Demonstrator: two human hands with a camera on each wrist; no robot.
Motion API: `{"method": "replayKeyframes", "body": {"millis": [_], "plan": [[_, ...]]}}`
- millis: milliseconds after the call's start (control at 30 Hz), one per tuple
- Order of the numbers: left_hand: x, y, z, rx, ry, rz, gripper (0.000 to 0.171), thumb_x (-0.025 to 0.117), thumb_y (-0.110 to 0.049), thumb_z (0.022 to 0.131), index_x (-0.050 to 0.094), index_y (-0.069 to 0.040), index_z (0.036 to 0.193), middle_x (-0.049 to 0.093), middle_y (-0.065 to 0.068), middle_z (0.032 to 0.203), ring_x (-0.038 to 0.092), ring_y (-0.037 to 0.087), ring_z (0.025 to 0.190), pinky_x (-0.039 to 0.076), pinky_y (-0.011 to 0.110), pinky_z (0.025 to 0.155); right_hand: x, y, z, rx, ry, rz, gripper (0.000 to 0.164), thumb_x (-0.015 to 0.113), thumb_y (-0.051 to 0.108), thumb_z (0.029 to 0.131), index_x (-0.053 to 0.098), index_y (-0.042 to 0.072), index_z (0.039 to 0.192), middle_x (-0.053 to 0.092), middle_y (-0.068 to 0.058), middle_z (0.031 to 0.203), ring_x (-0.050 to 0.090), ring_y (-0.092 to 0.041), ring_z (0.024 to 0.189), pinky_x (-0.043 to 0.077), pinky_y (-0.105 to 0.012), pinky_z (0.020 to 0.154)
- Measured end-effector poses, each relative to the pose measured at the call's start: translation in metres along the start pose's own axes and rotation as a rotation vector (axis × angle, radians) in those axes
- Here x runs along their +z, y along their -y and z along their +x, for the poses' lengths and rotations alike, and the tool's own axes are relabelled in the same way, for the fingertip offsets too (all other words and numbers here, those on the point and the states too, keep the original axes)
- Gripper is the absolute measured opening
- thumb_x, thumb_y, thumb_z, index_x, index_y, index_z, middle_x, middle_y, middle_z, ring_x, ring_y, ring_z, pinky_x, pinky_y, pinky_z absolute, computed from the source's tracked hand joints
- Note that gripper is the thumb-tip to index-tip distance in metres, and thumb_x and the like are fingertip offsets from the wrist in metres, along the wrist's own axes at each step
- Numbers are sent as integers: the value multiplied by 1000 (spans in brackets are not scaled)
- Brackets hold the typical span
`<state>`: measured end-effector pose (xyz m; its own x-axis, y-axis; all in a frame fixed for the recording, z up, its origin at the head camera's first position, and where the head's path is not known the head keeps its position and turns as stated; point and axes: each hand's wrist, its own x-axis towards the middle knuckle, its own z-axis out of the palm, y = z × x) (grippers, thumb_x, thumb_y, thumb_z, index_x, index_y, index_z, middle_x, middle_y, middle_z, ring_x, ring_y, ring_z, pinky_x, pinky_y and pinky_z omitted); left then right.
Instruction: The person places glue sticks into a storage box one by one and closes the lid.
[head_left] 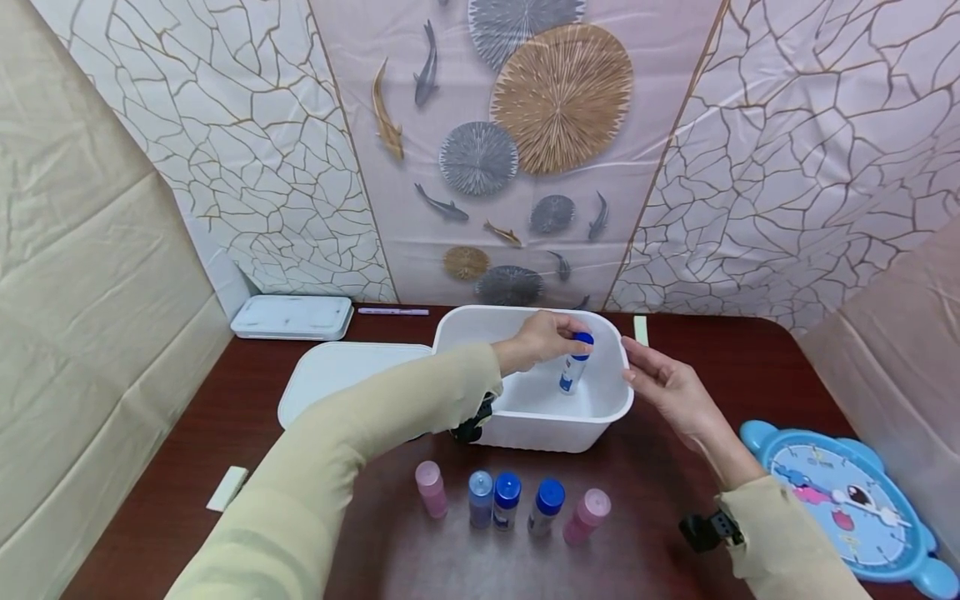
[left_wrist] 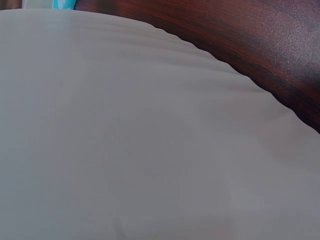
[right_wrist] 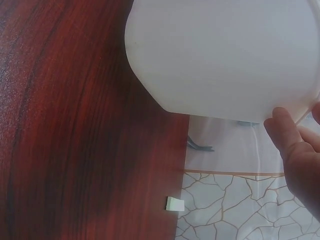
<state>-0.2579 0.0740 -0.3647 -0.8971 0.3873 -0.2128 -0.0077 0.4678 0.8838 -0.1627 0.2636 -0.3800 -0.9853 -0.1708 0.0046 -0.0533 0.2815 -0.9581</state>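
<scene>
Over the inside of the white plastic bin (head_left: 536, 433), my left hand (head_left: 543, 340) pinches a glue stick (head_left: 572, 375) by its blue cap. The stick is slightly tilted, its clear body and blue label pointing down. At the bin's right side is my right hand (head_left: 663, 383), thumb and fingertips touching the rim. From the right wrist, its fingers (right_wrist: 281, 125) lie against the bin's outer wall (right_wrist: 220, 55). The left wrist view is mostly filled by the bin wall (left_wrist: 150, 130), with the left hand hidden.
In front of the bin stand two pink glue sticks (head_left: 431, 490), a light-blue-capped one (head_left: 480, 500) and two blue-capped ones (head_left: 547, 504). A white lid (head_left: 337, 375) lies left, near a white case (head_left: 292, 317) and purple pen (head_left: 393, 312). A blue toy clock (head_left: 847, 500) lies right.
</scene>
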Motion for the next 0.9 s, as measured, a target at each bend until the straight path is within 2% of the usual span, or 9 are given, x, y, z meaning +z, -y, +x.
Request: {"method": "replayKeyframes", "body": {"millis": [233,367,500,567,633,700,800,900], "plan": [[1,1,1,0,-7,11,28,76,-17,79,71,-9,106,71,1,96,61,11,84,51,22,79,0,1,-1,10,-2,-18,61,55,20,96,27,1,146,32,-23,148,49,-4,120,46,-10,86],[-3,-1,-1,19,2,20,31,75,-19,81,69,-11,111,70,2,104,63,12,94,51,23,84,0,2,-1,12,-1,-22,61,55,20,96,27,1,146,31,-24,148,48,-6,122,46,-10,86],[-14,-6,-9,44,17,10,38,73,-21,83,65,-11,119,68,4,112,62,15,105,50,25,88,2,2,-1,28,-3,-32,60,54,20,96,27,1,146,32,-23,148,44,-25,129,46,-12,87],[-24,-11,-16,58,44,-27,40,72,-21,84,63,-10,122,67,5,115,61,15,107,51,24,88,2,2,-1,34,-4,-38,60,54,20,96,27,2,147,32,-22,148,39,-35,131,47,-13,87],[-36,-14,-26,80,94,-84,41,70,-19,86,61,-9,124,65,7,118,61,15,108,51,24,87,2,2,-1,34,-5,-46,61,54,21,96,26,2,147,31,-22,149,36,-39,132,47,-14,87],[-50,-17,-41,101,162,-146,40,67,-16,88,59,-6,126,64,9,120,60,16,108,51,26,90,1,2,0,27,-4,-53,61,54,22,96,26,2,147,31,-22,149,36,-37,132,47,-14,87],[-73,-16,-67,129,302,-218,38,63,-10,90,57,-1,126,61,13,124,61,16,108,49,33,95,1,2,0,14,-6,-58,61,54,22,96,27,1,146,31,-23,149,45,-19,128,47,-12,86],[-95,-6,-96,176,447,-202,35,61,-4,90,57,4,123,62,17,122,62,17,106,48,36,96,2,1,1,1,-12,-45,61,55,21,96,27,-1,146,31,-25,148,48,3,117,47,-11,84]]}}
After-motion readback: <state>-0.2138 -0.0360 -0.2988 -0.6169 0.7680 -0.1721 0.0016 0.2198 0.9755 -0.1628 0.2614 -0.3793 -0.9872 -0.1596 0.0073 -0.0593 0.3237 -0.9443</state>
